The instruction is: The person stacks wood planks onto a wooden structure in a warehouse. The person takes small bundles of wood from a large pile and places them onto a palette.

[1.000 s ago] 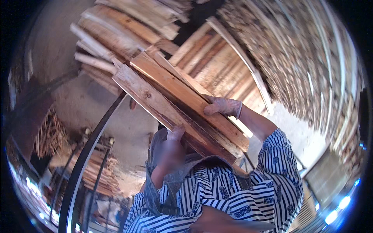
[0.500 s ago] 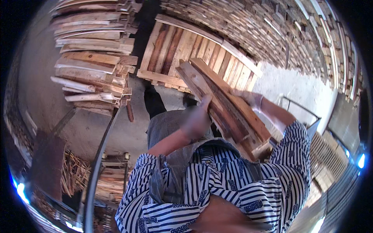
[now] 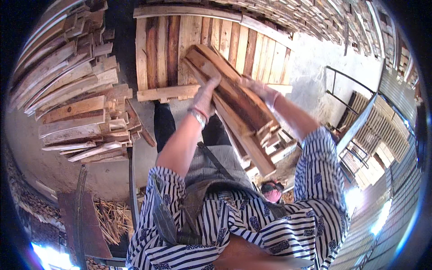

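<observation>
Between my two hands is a bundle of several rough wooden boards [image 3: 237,102], some with dark brown bark-like streaks. It slants from upper left to lower right in front of my body. My left hand [image 3: 207,95] grips the bundle's left side, a watch and a red band on its wrist. On the other side my right hand [image 3: 260,89], slightly blurred, is closed around the right edge. The upper end of the boards overlaps a laid row of planks [image 3: 189,49] framed by long strips, just beyond my hands.
A tall stack of loose boards [image 3: 81,94] stands at the left. Stacked timber [image 3: 306,18] fills the far side. At the right are a black metal frame [image 3: 351,81] and slatted wood [image 3: 373,126]. Thin sticks [image 3: 114,220] lie at lower left. A person [image 3: 272,191] shows behind my right arm.
Both hands have carried the board bundle farther away from my body, toward the laid planks. My arms are more stretched out. The whole view has shifted and turned.
</observation>
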The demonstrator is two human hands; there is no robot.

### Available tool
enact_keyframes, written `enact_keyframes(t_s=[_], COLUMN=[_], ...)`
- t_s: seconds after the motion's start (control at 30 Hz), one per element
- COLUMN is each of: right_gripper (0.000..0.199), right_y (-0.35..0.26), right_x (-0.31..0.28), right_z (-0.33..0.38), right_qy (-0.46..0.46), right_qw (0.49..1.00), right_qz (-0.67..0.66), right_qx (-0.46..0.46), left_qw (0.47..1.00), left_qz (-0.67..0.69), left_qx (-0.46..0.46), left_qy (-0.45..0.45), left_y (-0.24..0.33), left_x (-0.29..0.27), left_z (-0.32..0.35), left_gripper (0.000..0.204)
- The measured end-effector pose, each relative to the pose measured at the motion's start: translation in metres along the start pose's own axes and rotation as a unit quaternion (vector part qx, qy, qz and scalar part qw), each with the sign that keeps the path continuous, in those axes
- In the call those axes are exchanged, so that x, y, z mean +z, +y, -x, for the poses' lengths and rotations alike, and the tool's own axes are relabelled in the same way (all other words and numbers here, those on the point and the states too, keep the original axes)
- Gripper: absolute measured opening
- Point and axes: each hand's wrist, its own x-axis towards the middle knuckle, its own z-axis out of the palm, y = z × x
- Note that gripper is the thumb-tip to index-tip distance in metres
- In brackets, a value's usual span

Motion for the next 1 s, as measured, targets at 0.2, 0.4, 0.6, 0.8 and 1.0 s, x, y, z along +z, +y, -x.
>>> enact_keyframes(t_s=[0.2, 0.4, 0.6, 0.8, 1.0], right_gripper=[0.119, 0.138, 0.131, 0.135, 0.121], right_y=[0.062, 0.089, 0.034, 0.069, 0.134], right_x=[0.023, 0.001, 0.018, -0.006, -0.034], right_z=[0.001, -0.067, -0.163, -0.162, -0.120], right_qy=[0.073, 0.204, 0.253, 0.314, 0.428], right_qw=[0.967, 0.916, 0.966, 0.947, 0.877], right_qz=[-0.189, -0.174, 0.019, -0.022, -0.061], right_qx=[-0.155, -0.298, -0.053, -0.071, -0.207], left_qw=[0.989, 0.945, 0.804, 0.887, 0.893], left_qz=[-0.034, -0.247, -0.521, -0.407, -0.383], left_qx=[0.104, 0.215, 0.166, 0.174, 0.173], left_qy=[0.101, -0.004, 0.234, 0.127, 0.163], left_y=[-0.034, 0.010, 0.081, 0.076, 0.113], left_x=[-0.020, 0.015, -0.018, -0.016, -0.044], left_z=[-0.006, -0.035, -0.117, -0.134, -0.098], left_gripper=[0.082, 0.102, 0.112, 0.069, 0.058])
